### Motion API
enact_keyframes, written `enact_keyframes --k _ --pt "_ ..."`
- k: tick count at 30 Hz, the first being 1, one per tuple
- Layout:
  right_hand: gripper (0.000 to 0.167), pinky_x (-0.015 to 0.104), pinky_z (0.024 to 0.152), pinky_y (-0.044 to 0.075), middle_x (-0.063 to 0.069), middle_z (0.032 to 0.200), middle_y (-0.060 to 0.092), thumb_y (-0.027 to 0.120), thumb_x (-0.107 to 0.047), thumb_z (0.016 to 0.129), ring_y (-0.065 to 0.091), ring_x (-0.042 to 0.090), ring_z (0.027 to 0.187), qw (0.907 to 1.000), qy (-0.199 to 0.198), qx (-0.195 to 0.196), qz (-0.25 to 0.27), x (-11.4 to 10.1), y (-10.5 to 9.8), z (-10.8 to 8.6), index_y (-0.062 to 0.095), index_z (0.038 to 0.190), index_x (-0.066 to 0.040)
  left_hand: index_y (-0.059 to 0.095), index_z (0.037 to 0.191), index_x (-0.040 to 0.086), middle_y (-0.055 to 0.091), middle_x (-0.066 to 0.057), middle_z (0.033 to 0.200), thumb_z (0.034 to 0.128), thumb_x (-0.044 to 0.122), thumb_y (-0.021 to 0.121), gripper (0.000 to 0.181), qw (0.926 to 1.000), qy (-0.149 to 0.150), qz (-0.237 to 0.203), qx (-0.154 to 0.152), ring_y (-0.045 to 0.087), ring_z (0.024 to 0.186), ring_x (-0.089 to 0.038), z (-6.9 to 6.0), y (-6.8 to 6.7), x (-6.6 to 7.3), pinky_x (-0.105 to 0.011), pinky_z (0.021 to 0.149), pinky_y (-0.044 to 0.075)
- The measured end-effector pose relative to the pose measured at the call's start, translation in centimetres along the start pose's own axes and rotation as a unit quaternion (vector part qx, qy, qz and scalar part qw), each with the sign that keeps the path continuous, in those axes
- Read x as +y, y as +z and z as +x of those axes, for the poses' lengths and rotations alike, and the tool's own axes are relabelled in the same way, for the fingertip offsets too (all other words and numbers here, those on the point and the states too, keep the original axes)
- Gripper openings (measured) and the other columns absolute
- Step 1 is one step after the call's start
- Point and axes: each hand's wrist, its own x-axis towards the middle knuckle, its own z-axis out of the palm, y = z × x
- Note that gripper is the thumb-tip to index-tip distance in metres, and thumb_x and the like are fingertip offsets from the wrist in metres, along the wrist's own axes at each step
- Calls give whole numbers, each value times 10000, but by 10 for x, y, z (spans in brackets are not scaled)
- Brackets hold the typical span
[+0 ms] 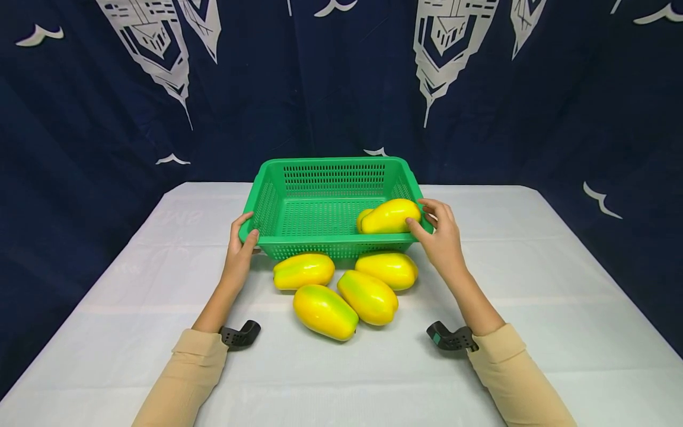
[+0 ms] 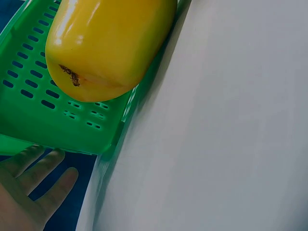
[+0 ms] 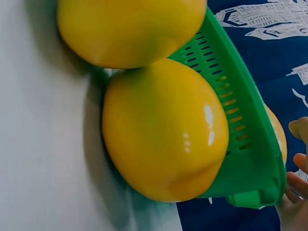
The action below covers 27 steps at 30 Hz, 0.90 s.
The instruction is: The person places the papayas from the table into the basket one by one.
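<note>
A green plastic basket [image 1: 336,239] with slotted walls stands toward the back of the table. My left hand [image 1: 238,252] holds its left front corner, the thumb by the rim; in the left wrist view several fingers [image 2: 48,175] reach along the outside. At the right front corner is my right hand [image 1: 441,240], thumb and fingers apart beside a yellow papaya [image 1: 391,217] lying in the basket. The right wrist view shows a gap between that papaya [image 3: 276,132] and the thumb. Another papaya [image 1: 361,219] lies partly hidden behind it.
Several yellow-green papayas lie in front of the basket: a left one [image 1: 304,271], a right one [image 1: 388,270], a middle one [image 1: 368,298] and a nearest one [image 1: 325,312]. A white cloth [image 1: 533,284] covers the table. Behind hangs a dark blue curtain [image 1: 320,89].
</note>
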Motion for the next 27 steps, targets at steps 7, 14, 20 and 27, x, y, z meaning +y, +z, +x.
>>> enact_keyframes --k 7,14,20,27 --pt "504 389 1038 356 154 1307 393 581 -232 885 412 277 1224 9998 113 -130 136 1 -6 3 417 1317 -31 218 1412 197 359 -127 1175 962 309 382 492 10000 9 -62 7 421 927 -172 0 0 1 -450 858 384" --pt "502 343 1048 348 104 1329 406 583 -228 883 416 248 1234 9994 39 -23 337 -9 -16 3 414 1324 -56 222 1410 197 363 -67 1133 963 313 380 488 10000 23 5 24 420 919 -168 1 0 0 -424 845 393" --pt "509 349 1061 329 103 1361 400 578 -210 885 405 256 1248 9987 50 -51 501 -16 -23 3 402 1337 -55 222 1410 199 364 -111 1159 961 319 383 491 10000 8 25 21 421 908 -134 1 0 0 -424 844 393" --pt "522 332 1071 313 87 1369 399 583 -228 885 395 229 1250 9991 20 -166 378 -20 -28 3 396 1349 -82 222 1409 203 367 -96 1153 960 321 385 492 10000 8 8 13 421 913 -140 0 0 0 -426 840 391"
